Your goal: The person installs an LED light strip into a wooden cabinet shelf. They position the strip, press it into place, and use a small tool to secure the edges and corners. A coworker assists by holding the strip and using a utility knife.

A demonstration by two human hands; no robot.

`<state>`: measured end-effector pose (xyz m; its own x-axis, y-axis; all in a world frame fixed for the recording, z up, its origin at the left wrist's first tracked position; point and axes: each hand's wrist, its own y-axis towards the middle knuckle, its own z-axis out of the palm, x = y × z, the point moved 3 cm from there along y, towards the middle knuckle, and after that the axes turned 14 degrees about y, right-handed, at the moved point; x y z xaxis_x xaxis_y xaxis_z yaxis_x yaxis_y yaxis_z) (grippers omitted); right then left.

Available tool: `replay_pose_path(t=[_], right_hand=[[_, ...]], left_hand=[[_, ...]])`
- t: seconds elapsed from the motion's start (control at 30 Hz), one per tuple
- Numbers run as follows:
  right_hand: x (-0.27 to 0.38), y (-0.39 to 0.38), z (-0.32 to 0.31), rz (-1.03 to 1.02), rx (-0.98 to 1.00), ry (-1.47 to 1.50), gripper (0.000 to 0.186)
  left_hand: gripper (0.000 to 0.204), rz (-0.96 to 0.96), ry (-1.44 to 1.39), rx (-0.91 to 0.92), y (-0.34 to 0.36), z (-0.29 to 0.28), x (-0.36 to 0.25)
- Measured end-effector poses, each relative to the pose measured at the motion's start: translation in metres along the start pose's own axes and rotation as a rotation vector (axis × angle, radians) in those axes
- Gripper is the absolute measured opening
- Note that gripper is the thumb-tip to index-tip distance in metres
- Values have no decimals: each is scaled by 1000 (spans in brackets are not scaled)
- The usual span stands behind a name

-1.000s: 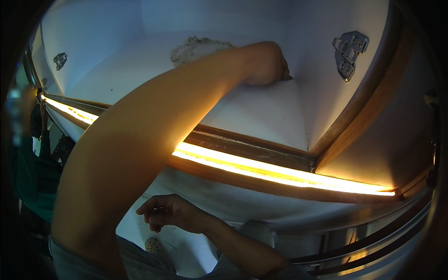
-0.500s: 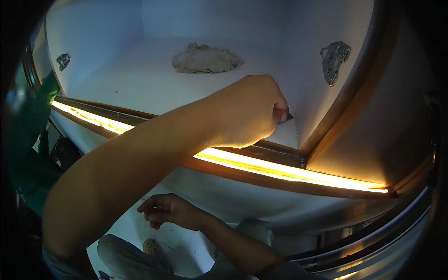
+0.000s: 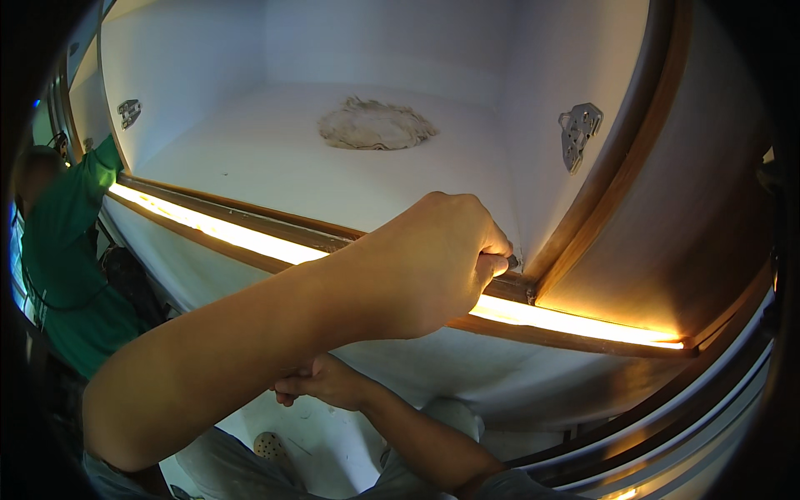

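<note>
My left hand is closed in a pinch on a small dark piece, mostly covered by the fingers, whose kind I cannot make out. It presses down at the front right corner of a white open cabinet, just behind the wooden front edge. My left forearm lies across the glowing light strip below that edge. Lower down, my right hand hangs in front of my lap, fingers loosely curled and nothing visible in them. Part of it is hidden behind the left forearm.
A crumpled off-white cloth lies on the cabinet floor. Metal hinge plates are fixed on the right wall and left wall. At far left a person in green reaches toward the cabinet. Dark, shiny rails run along the lower right.
My left hand has moved nearer along the cabinet floor, to the front corner, with the dark piece. My right hand has shifted slightly right and is partly covered by the left forearm.
</note>
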<state>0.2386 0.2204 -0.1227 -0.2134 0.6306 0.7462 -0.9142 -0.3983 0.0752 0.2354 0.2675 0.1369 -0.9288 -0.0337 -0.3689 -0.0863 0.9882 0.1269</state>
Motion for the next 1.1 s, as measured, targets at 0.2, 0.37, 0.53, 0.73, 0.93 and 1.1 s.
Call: replay_pose_path(t=[0.2, 0.37, 0.53, 0.73, 0.93, 1.1], right_hand=[[3, -7, 0, -18, 36, 18, 31], [7, -13, -5, -51, 24, 6, 29], [7, -9, 0, -40, 25, 10, 30], [7, -11, -2, -81, -75, -79, 24], [-3, 2, -13, -42, 22, -22, 22], [-9, -5, -17, -23, 17, -67, 21]], left_hand=[[33, 147, 4, -156, -4, -14, -1], [33, -236, 131, -189, 42, -40, 34], [31, -214, 346, -276, 133, -39, 69], [29, 66, 1121, -86, 221, -22, 80], [28, -161, 1028, -82, 252, -15, 77], [30, -123, 1055, -69, 258, -12, 79]])
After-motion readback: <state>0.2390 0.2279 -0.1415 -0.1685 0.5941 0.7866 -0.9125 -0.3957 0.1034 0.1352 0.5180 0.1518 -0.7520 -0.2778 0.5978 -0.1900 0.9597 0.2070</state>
